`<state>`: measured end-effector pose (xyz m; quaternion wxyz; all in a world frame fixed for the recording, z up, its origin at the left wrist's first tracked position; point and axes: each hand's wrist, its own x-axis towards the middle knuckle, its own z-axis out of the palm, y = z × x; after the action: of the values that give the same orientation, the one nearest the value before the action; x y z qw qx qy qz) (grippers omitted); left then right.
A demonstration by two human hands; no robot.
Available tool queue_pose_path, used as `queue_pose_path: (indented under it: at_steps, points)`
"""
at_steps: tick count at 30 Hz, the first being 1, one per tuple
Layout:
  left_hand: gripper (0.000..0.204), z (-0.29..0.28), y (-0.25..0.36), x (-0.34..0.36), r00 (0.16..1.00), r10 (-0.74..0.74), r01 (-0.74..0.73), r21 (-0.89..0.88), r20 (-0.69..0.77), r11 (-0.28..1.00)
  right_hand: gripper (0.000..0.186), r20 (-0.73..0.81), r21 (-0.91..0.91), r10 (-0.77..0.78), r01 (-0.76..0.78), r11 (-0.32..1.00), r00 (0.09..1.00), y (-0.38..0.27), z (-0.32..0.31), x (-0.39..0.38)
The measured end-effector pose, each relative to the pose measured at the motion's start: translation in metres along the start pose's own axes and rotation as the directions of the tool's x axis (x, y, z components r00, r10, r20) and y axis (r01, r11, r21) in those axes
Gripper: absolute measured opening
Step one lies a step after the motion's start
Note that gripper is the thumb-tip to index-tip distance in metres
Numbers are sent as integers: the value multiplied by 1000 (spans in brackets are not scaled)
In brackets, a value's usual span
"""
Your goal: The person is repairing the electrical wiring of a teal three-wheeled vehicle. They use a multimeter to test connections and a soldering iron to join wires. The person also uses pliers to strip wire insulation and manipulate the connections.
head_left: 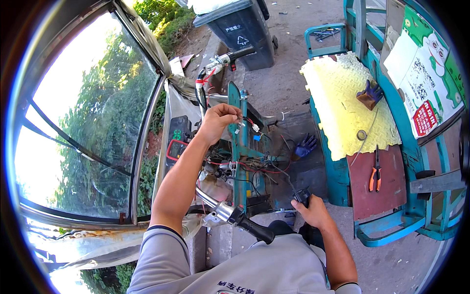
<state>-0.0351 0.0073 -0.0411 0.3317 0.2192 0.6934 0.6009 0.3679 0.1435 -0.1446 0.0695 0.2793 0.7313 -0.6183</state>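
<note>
My left hand [220, 122] is raised at the green steering frame [238, 171] of a three-wheeled vehicle, thumb and fingers pinched on a thin wire end. Small white connectors [255, 128] on red and black wires hang just beside the fingertips. Lower down on the right, my right hand [313, 211] is closed round a black part [302, 197] with a dark cable running up from it. Which part it is cannot be made out. Between the hands spreads a tangle of loose wires [259, 169]. A handlebar with a black grip [254, 230] passes just in front of my body.
A display with green digits [177, 134] sits left of my forearm, beside the windshield [83, 117]. On the teal seat frame [338, 181] lie a yellow foam mat [338, 93], orange-handled pliers [376, 176] and a tape roll [361, 134]. Gloves [306, 145] lie on the floor; a dark bin [240, 36] stands beyond.
</note>
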Motion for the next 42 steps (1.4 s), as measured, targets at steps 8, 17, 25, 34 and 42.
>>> queue_pose_path:
  at_steps: [8, 17, 25, 34, 42]
  points:
    - [13, -2, -3, 3, 995, 95, -95, 88, 11, 992, 49, -3, 3, -7, 7, 1000, 1000, 1, 1, 2]
    - [13, 3, 1, 1, 994, 54, -47, 87, -90, 995, 50, 0, 2, -4, 4, 1000, 1000, 0, 2, 2]
    - [13, 3, 2, 1, 996, 41, -34, 81, -81, 996, 48, -14, 3, -17, 17, 1000, 1000, 3, 5, 2]
    - [13, 2, 0, 1, 998, 9, -8, 13, -67, 1000, 47, 7, -2, -16, 16, 1000, 1000, -3, 4, 0]
    - [16, -9, 0, 1, 997, 24, -25, -18, -69, 1000, 47, 14, 16, -24, 24, 1000, 1000, -4, 15, 8]
